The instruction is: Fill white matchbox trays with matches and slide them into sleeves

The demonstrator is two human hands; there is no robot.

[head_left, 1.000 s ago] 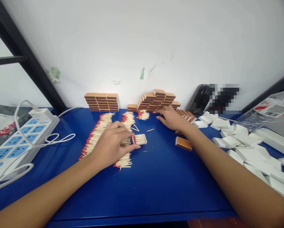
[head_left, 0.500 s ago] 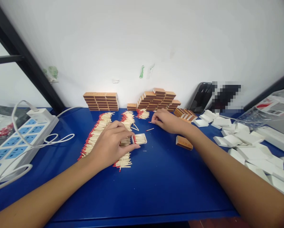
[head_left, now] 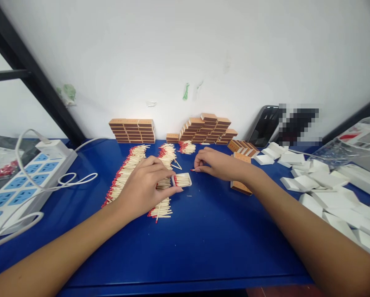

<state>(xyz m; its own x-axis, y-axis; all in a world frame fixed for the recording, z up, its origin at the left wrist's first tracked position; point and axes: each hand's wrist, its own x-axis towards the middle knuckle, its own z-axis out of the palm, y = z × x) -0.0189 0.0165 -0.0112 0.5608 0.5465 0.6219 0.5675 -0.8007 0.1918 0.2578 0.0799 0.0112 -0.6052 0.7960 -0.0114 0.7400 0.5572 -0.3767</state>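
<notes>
My left hand [head_left: 146, 181] reaches over the match rows, its thumb and fingers closed around the left end of a small white matchbox tray [head_left: 189, 183]. Inside the tray lie matches [head_left: 181, 180], red heads to the left. My right hand [head_left: 212, 163] is low over the table to the tray's upper right, its fingers pinched on a match [head_left: 192, 170] whose red head sticks out; whether it holds more than one is hidden. A long row of matches [head_left: 124, 173] lies left of my left hand, and a second row [head_left: 166, 154] runs partly beneath it.
A small match pile [head_left: 187, 147] lies at the back. Stacked matchboxes [head_left: 131, 130] and a stepped matchbox pile [head_left: 203, 130] stand along the wall. A matchbox sleeve [head_left: 241, 188] is partly behind my right arm. White trays [head_left: 324, 181] heap at right; a power strip [head_left: 33, 177] lies left.
My right hand has come down and toward the tray, closing on the loose match that lay on the table. My left hand has stayed at the tray.
</notes>
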